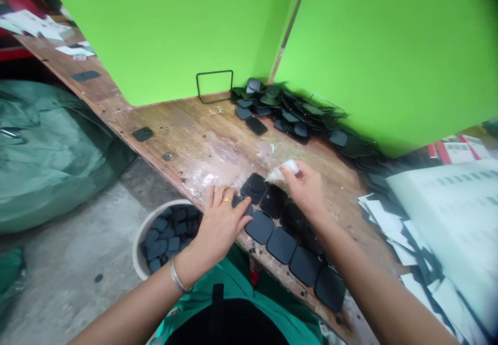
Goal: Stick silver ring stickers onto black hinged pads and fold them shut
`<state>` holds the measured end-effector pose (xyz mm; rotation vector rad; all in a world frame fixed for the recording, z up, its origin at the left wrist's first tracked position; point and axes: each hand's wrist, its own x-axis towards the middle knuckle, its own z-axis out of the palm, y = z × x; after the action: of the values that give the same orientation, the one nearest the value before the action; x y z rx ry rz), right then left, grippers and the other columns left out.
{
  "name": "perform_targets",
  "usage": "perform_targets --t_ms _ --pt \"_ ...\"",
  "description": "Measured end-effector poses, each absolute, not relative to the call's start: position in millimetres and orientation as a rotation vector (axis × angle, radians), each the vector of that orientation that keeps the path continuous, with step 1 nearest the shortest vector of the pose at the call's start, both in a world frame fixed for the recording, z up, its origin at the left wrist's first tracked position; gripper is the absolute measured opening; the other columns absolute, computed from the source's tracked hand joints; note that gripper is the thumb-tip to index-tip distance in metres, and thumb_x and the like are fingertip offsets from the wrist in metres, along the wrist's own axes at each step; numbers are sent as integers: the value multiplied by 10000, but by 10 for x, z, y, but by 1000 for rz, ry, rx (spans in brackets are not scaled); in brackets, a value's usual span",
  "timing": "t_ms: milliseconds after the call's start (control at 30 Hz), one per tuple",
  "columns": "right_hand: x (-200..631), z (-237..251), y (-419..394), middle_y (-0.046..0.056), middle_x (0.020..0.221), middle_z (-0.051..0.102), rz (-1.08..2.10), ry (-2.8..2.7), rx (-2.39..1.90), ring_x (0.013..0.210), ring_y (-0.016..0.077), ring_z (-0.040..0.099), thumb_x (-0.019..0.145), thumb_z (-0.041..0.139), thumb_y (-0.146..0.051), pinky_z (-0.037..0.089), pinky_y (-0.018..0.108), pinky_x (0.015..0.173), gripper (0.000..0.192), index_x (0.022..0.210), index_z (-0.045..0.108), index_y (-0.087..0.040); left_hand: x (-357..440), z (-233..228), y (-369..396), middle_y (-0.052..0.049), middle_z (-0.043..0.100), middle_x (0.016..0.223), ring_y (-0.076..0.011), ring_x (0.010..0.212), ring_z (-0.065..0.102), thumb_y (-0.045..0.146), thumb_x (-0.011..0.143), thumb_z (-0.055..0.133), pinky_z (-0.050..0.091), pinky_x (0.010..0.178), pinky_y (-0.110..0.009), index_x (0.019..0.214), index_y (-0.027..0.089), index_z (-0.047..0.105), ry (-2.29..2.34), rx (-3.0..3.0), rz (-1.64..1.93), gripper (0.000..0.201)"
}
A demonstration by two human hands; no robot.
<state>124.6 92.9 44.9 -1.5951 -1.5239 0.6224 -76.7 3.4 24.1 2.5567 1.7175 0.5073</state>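
Observation:
My left hand (221,223) rests on the near edge of the wooden bench (187,132), fingers on a small black square piece (241,203). Beside it lie two rows of black rounded-square pieces (280,245), some with a grille face (254,186). My right hand (307,189) hovers over these rows and pinches a small white tube or bottle (284,170), its tip pointing left toward the grille piece.
A heap of the same black pieces (295,114) lies at the back against the green panels (167,28). A thin black wire frame (215,86) stands there. A white bucket (150,228) of black pieces sits on the floor. White printed sheets (436,215) lie right. A green sack (50,153) lies left.

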Motion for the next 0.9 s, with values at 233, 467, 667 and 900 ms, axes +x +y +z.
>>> perform_targets --t_ms 233,467,667,900 --pt "1153 519 728 28 723 646 722 -1674 -1554 671 175 560 802 589 -422 409 291 647 262 807 665 -171 -773 231 30 -142 596 1170 -326 1182 502 336 860 688 329 1117 -614 1212 207 684 1716 2551 525 375" --pt "870 449 974 54 805 653 544 -1781 -1439 789 208 566 831 565 -365 416 323 750 205 825 648 -178 -770 225 40 -145 596 1170 -329 1178 503 312 848 703 338 1109 -622 1196 215 697 1722 2577 537 361" --pt "1029 432 1118 23 736 601 470 -1767 -1509 721 182 512 830 582 -342 371 297 694 172 768 622 -187 -774 238 49 -149 595 1154 -335 1151 503 313 856 691 356 1091 -615 1193 208 700 1745 2625 499 354" --pt "1244 549 924 -45 573 492 908 -1283 -1573 595 126 441 771 656 -240 356 260 615 171 633 569 -190 -870 131 153 -185 573 1155 -364 1106 496 361 927 564 408 990 -623 1164 177 704 1594 2757 628 331"
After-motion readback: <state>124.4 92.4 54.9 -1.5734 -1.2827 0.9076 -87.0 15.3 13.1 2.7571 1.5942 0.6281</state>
